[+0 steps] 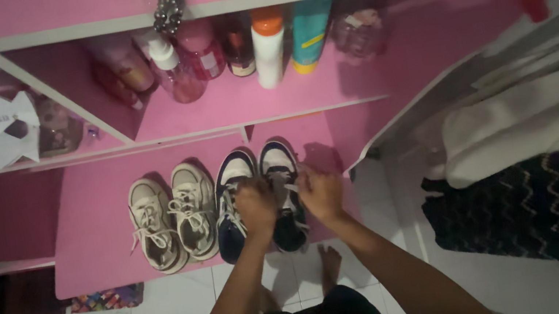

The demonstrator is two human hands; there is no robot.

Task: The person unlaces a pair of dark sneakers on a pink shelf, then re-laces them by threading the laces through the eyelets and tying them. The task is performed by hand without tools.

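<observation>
- Pink shelf [98,228]: the low board carries two pairs of shoes along its front edge; a higher board behind holds bottles [234,49].
- Navy sneakers [256,175]: side by side at the shelf's front right corner, toes toward the back.
- Beige sneakers [172,217]: just left of them, untouched.
- Left hand [256,208]: curled down on the left navy shoe's laces, seemingly gripping.
- Right hand [321,195]: fingers bent on the right shoe's outer side.
- Step, as I judge: settling the pair; the next move calls for squaring both with the edge.
</observation>
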